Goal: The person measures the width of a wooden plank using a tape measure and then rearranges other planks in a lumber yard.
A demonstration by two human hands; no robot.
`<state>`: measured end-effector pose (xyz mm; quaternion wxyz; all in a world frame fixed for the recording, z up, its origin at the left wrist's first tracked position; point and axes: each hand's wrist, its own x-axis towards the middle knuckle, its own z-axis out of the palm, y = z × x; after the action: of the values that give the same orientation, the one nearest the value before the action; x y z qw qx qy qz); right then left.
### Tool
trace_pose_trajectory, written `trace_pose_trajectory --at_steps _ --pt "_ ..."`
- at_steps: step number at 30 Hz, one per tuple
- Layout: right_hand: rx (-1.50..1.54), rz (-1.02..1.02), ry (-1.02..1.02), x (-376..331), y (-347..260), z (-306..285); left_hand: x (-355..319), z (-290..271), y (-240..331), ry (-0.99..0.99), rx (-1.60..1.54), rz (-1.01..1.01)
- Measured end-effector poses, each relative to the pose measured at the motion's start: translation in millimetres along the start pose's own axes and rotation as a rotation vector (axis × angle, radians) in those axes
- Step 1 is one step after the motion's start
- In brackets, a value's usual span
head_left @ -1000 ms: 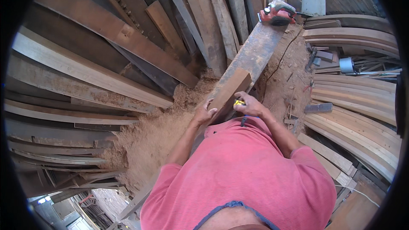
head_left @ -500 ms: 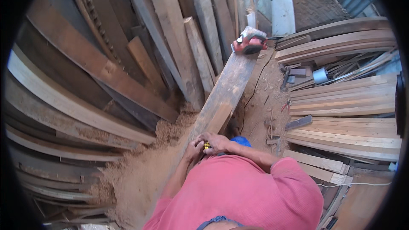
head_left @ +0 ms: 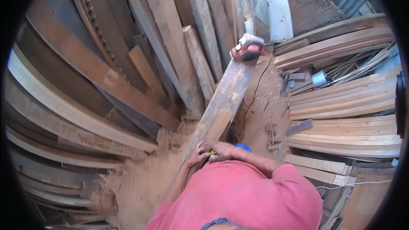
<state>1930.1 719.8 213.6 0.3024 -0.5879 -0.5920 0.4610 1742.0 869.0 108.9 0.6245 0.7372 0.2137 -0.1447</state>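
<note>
A long worn plank runs away from me, with a red power tool resting on its far end. Both my hands meet at the plank's near end, just above my pink shirt. My left hand curls around the plank's near left edge. Pressed against it, my right hand is closed over a small yellow object, which is mostly hidden by the fingers. A blue thing peeks out just behind my right wrist.
Many boards lean and lie stacked on the left and on the right. Sawdust heaps on the ground at lower left. A black cable trails from the tool across the dirt. A white panel stands behind.
The view has swung and tilted, so the plank now points more upright in the picture. My hands have stayed together at the plank's near end, around the yellow object.
</note>
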Motion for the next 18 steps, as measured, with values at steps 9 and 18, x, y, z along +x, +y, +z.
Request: trace_pose_trajectory --at_steps 9,18 --pt "-0.237 0.516 -0.242 -75.5 -23.5 -71.0 -17.8 4.5 30.1 0.031 0.227 0.028" --pt "-0.329 0.799 0.384 -54.4 -16.4 -89.2 -24.2 8.6 65.3 0.167 0.316 -0.072"
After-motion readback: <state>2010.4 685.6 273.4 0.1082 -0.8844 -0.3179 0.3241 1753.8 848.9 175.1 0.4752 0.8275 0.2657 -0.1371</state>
